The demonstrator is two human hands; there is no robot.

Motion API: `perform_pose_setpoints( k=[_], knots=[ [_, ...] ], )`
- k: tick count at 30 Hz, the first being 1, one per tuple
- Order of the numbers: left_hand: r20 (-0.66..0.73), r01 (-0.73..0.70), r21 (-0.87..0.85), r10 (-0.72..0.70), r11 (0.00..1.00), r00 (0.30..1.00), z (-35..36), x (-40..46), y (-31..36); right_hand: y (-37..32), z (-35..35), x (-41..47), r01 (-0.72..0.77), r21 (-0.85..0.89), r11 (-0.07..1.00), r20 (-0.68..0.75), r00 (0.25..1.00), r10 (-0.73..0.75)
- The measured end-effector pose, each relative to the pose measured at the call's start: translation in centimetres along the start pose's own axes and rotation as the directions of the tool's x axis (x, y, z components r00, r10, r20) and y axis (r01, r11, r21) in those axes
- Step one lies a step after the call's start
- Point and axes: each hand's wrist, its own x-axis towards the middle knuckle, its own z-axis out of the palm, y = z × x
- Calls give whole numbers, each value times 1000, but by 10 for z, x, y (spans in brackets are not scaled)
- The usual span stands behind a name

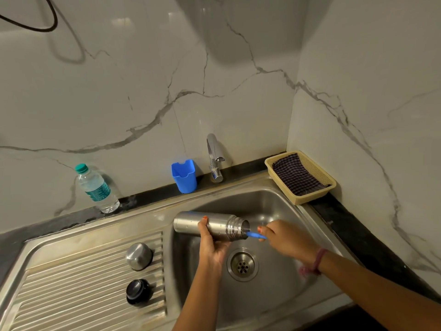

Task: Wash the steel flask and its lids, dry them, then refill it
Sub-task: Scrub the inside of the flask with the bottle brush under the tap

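Hard to make out: most of the blue brush [255,235], its working end hidden inside the mouth of the flask [210,225] and its handle buried in the right hand [285,238], only a short blue stretch showing between the two. Cannot tell how far in it reaches. Held lying sideways over the sink [281,206], above and just left of the drain [242,266], long axis roughly level, base toward the left, open threaded neck toward the right. Brushed steel, beaded with water drops, ringed grooves at the neck, no lid on. Gripped around the middle from below by the left hand [212,244], fingers curled round the far side, one orange-painted nail showing on top. Right hand closed round the brush handle, fingers pinched near the flask's mouth, a pink thread band at the wrist. Left of the sink bowl, on the ribbed draining board: a steel cup-lid [139,256] upside down, and nearer the camera a black stopper [138,291]. Behind the sink, against the marble wall: a tap [214,158], a blue holder [184,175], a water bottle [96,188] farther left, and at the right corner a basket [307,198] with a checked cloth [296,174] inside.
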Motion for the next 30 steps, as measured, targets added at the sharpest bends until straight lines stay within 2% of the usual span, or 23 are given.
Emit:
perform_pose_setpoints(
  k=[1,2,4,5,8,10,12,14,16,18,20,21,23,25,28,30],
  knots=[
    [-5,-6,-1,6,1000,1000,0,2,1,0,2,-5,96,-161,982,-78,991,-109],
    [-9,-15,-6,15,1000,1000,0,4,2,2,7,-8,181,-374,909,-141,958,-249],
    [-13,-25,-14,25,1000,1000,0,7,4,8,17,-13,255,-699,668,-133,872,-472],
    [-15,-28,-11,28,1000,1000,0,8,5,12,23,-12,259,-761,595,-149,823,-549],
    [-18,-44,-3,44,999,999,-1,11,7,12,22,-10,280,-720,635,-161,823,-545],
    [-13,-49,24,49,999,999,-3,12,8,9,17,-6,263,-623,736,-118,899,-421],
    [-9,-53,49,54,997,999,-4,11,10,7,10,0,212,-407,888,-21,970,-241],
    [-7,-61,54,62,997,998,-4,12,13,4,-2,7,101,-204,974,121,990,-78],
    [-12,-74,62,75,995,997,-5,12,17,6,-16,14,-35,-23,999,284,958,40],
    [-19,-87,49,88,995,996,-5,15,25,9,-31,16,-230,128,965,444,883,152],
    [-23,-102,40,103,994,994,-6,16,30,15,-41,15,-364,216,906,543,816,198],
    [-24,-110,53,112,993,993,-6,16,31,20,-42,14,-382,235,894,561,804,196],
    [-28,-127,85,130,988,991,-5,16,33,24,-40,12,-352,235,906,554,815,173],
    [-36,-134,98,138,986,990,-3,18,35,24,-35,8,-231,202,952,471,875,113],
    [-50,-144,104,149,984,988,-1,22,40,24,-28,4,58,-25,998,228,972,-51],
    [-61,-148,100,155,984,986,-2,25,42,22,-26,0,204,-219,954,131,975,-179]
  ],
)
